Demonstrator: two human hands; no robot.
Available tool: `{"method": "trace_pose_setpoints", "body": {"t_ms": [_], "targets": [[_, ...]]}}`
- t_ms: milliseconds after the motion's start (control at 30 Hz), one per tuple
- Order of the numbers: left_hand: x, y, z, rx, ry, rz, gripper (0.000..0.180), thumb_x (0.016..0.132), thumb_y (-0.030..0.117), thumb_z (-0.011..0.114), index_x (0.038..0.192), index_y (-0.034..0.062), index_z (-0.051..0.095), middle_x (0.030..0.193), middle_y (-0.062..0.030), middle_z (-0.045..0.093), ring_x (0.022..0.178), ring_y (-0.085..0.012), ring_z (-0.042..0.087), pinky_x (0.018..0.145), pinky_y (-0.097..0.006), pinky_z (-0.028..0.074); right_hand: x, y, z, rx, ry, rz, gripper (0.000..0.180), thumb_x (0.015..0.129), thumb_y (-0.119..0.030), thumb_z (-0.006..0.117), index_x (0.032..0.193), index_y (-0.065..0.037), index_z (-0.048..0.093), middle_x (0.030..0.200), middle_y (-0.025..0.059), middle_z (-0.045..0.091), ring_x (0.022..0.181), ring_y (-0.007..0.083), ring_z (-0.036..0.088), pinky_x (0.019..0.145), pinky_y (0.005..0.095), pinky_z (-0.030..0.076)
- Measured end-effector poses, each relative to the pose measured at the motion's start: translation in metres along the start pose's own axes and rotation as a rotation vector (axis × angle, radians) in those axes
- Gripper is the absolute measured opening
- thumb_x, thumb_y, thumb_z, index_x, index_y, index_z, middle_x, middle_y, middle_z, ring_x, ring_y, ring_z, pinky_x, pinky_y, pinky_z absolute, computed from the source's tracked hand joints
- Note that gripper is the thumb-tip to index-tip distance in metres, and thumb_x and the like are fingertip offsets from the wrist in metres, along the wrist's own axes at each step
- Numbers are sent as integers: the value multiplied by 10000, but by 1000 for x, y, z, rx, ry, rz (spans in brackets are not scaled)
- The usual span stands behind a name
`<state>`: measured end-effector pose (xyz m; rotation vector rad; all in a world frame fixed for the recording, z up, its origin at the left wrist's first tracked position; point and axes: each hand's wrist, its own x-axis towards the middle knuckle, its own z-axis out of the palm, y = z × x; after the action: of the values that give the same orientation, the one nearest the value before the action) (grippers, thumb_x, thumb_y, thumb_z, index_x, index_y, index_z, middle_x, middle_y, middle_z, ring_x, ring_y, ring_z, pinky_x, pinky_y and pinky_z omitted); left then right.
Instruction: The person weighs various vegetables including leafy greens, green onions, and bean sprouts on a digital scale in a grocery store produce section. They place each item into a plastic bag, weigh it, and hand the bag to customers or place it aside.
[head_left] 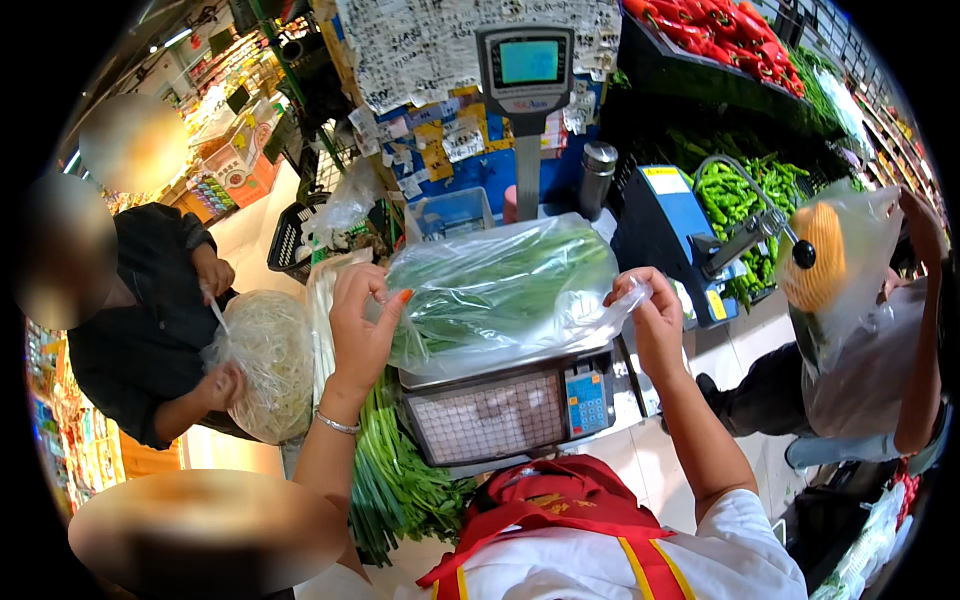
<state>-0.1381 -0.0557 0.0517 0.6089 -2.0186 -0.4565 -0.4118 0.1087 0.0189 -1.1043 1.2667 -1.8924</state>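
A clear plastic bag (505, 275) full of long leafy green vegetables lies across the top of a weighing scale (485, 415). My left hand (362, 325) is at the bag's left edge, thumb and fingers pinching the plastic. At the right end, my right hand (650, 310) grips a gathered corner of the film between thumb and fingers. Both hands are apart, one on each side of the bag. The scale's display (530, 62) stands on a post behind it and is lit.
On the left a person holds a bag of pale sprouts (268, 365); on the right another lifts a bag with an orange item (812, 258). A blue bag-sealing device (665, 235), a steel flask (598, 180) and a blue bin (448, 213) surround the scale. Green stalks (400, 480) lie below left.
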Motion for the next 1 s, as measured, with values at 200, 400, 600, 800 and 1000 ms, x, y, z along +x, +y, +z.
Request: {"method": "trace_pose_setpoints", "body": {"t_ms": [200,400,600,800,1000], "targets": [[-37,12,13,135,17,-35,207,707,5,624,770,32,429,955,-132,478,919,-264,456,824,-312,357,-41,-1,-22,34,-139,-94,494,729,-206,589,1148,6,438,1118,123,487,1087,196,444,937,321,316],[-97,34,21,204,315,-148,348,721,-52,565,1027,35,425,1181,-133,386,1081,-236,393,890,-323,351,-126,121,-109,-138,479,390,260,823,-91,544,1064,7,531,986,70,578,945,137,520,848,252,390],[-137,49,26,95,544,-328,337,731,-56,525,1041,26,420,1155,-118,367,1107,-238,358,907,-323,337,-183,174,-95,-240,134,624,573,767,-98,634,1259,-41,346,1105,124,486,891,155,522,722,275,470],[-151,41,7,64,510,-485,378,749,-70,468,1112,-6,383,1138,-124,381,1084,-215,374,910,-317,327,-179,185,-77,-314,166,579,617,734,-89,670,1234,-16,315,960,104,515,811,141,527,665,257,470],[-148,57,8,-146,733,-391,481,722,-64,447,1187,-31,328,1164,-130,376,1104,-219,364,963,-313,278,-177,199,-79,-217,283,592,488,753,-200,669,1128,-18,416,811,66,536,687,95,494,541,210,386]]}}
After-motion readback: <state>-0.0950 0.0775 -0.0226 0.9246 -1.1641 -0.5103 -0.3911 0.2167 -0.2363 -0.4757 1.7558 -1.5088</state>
